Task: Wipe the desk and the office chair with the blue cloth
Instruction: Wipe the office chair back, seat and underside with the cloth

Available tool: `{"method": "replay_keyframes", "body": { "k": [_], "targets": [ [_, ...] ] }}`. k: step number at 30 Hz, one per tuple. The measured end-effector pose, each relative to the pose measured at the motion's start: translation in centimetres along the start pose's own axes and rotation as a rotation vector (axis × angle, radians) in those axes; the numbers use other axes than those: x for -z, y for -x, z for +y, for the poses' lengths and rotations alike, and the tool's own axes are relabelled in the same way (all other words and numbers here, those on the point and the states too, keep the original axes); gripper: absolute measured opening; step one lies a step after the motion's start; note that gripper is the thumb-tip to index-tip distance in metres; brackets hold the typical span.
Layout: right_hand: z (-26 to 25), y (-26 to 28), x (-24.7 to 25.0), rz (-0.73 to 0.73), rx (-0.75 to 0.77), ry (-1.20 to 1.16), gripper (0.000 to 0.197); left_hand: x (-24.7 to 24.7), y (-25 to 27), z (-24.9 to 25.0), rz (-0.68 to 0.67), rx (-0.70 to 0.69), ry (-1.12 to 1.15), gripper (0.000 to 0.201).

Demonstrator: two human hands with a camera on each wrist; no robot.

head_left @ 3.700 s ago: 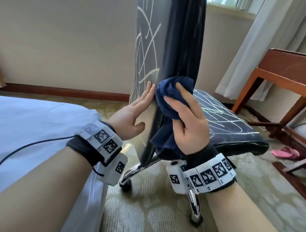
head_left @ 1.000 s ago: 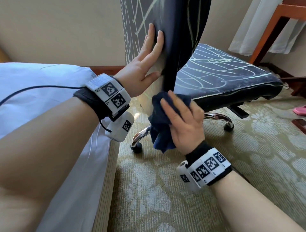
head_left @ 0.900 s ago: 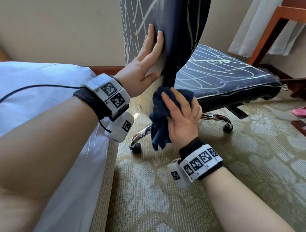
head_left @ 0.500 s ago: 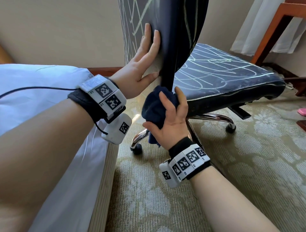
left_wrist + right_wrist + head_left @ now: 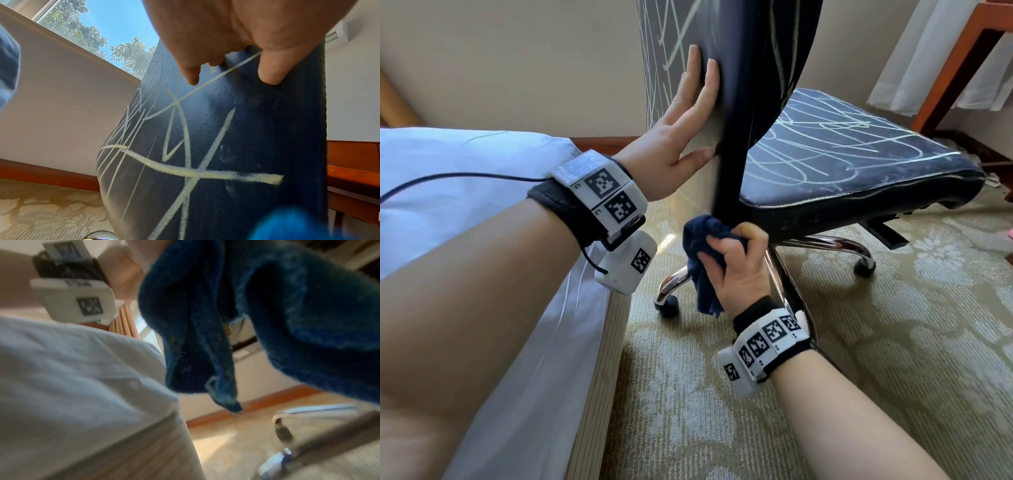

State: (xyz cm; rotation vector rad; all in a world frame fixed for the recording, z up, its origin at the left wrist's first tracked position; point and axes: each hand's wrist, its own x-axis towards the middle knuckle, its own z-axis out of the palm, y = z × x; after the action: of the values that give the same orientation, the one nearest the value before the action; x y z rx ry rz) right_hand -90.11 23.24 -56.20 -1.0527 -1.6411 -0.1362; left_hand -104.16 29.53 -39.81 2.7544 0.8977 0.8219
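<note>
Two hands work at the office chair [image 5: 835,161], and no container shows in any view. The left hand [image 5: 678,133] lies flat against the rear face of the upright backrest [image 5: 236,146], its fingers [image 5: 705,85] straight and slightly apart, the thumb touching the backrest's edge lower down; from the left wrist view the fingertips [image 5: 271,74] press into the dark blue covering, which is crossed with pale chalk-like scribbles. The right hand [image 5: 739,270] is lower, just under the rear edge of the seat, with its fingers curled tight around the bunched blue cloth [image 5: 703,253]. The cloth bulges out to the left of the knuckles and touches the foot of the backrest where it meets the seat, while a loose tail hangs down below the fist; the right wrist view, which is blurred, shows those hanging folds [image 5: 205,331] close to the lens. The seat carries the same pale scribbles across its top. Beneath it the chrome base [image 5: 825,245] spreads over a patterned beige carpet [image 5: 893,359] on castors. A bed with a white sheet [image 5: 465,164] stands just to the left of the chair, a black cable lying across it. A plain cream wall with a reddish wooden skirting closes the room behind, and at the upper right a wooden leg [image 5: 955,65] stands before white curtains [image 5: 914,51].
</note>
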Motion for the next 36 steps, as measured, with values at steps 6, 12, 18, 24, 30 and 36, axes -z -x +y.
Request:
{"method": "replay_keyframes", "body": {
  "k": [6,12,18,24,30,36],
  "targets": [
    [0.8,-1.0,3.2,-0.036,-0.039,-0.101,0.019,0.3,0.3,-0.9,0.071,0.014,-0.016,0.074],
    [-0.4,-11.1,9.0,0.355,0.049,-0.13,0.02,2.5,-1.1,1.7,0.242,0.054,0.07,0.081],
    [-1.3,-20.9,11.9,0.42,0.212,-0.131,0.017,7.4,-5.6,7.0,0.412,-0.032,-0.126,0.087],
    [-3.1,-29.5,14.8,0.457,0.368,-0.068,0.021,8.4,-7.5,7.2,0.404,-0.003,-0.14,0.091],
    [-5.7,-36.2,15.5,0.309,0.534,-0.07,0.02,9.0,-7.4,6.8,0.446,0.025,-0.121,0.1],
    [-7.4,-38.9,13.9,0.122,0.588,-0.069,0.026,12.8,-7.2,6.0,0.505,0.084,-0.229,0.096]
  ]
}}
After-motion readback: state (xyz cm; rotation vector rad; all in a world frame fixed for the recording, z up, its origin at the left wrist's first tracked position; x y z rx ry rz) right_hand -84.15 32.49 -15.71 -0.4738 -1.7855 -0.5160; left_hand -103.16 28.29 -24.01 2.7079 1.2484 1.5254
